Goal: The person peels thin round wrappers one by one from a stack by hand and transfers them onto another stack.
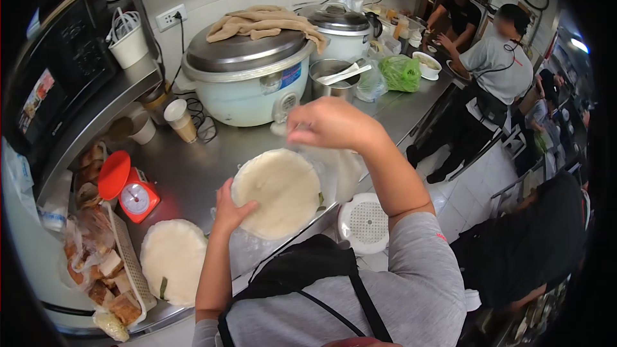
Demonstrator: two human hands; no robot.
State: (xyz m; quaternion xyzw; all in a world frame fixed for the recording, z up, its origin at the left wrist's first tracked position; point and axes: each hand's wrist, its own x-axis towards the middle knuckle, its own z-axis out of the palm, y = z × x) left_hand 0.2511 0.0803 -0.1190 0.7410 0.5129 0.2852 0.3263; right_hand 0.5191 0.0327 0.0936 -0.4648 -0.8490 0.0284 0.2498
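A round, flat, white sheet [275, 194], like thin dough or a wrapper, lies in front of me on clear plastic. A strip of green leaf [321, 201] shows at its right edge. My left hand [231, 211] rests at the sheet's left rim, fingers stretched and thumb lying on top. Above the far edge hovers my right hand [331, 123], fingers curled together; whatever they pinch, if anything, is hidden. A second white round [172, 260] with a green strip on it sits left of my forearm.
Behind stand a large rice cooker [247, 77] with a cloth on its lid and a metal pot [331, 71]. A red scale [136, 196] and a basket [125, 244] beside bread pieces are at left. Coworkers stand at right; a white perforated stool [365, 222] is below the counter.
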